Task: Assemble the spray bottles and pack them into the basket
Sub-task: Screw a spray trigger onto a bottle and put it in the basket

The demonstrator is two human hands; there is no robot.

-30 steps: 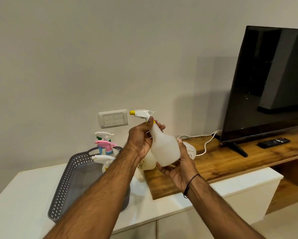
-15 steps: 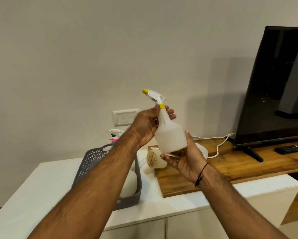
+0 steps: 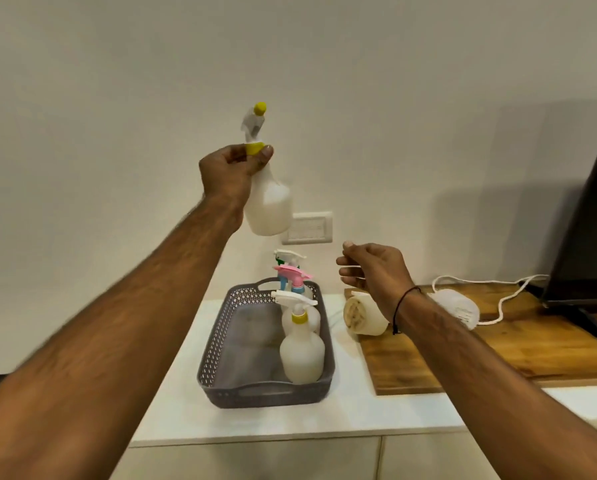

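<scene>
- Nearest in, the grey basket [image 3: 221, 341] sits on the white counter [image 3: 172, 403], with a yellow-collared bottle [image 3: 302, 355] standing upright in its front right corner.
- Behind that one, more bottles stand in the basket's far end; a pink trigger head [image 3: 292, 271] and a white one with green [image 3: 286, 256] poke up above the rim.
- Left side of the basket floor is bare, and that looks like the drop spot.
- Right hand [image 3: 373, 271] hangs free above the wooden board [image 3: 463, 362], fingers loosely curled, holding nothing.
- Just below that hand, a loose white bottle [image 3: 363, 315] lies on its side at the board's near end, apparently without a head.
- Up high, left hand [image 3: 231, 171] grips the assembled spray bottle [image 3: 267, 206] at the neck, thumb and fingers wrapped around the yellow collar, body dangling, nozzle pointing up.
- Looks empty, so light; thin plastic, smooth, likely to flex if squeezed. The neck is the sure hold.
- Watch those standing trigger heads on the way down; they could snag.
- Far back, wall switch plate [image 3: 307, 228], white cable [image 3: 491, 285] and the TV [image 3: 591, 237] at right.
</scene>
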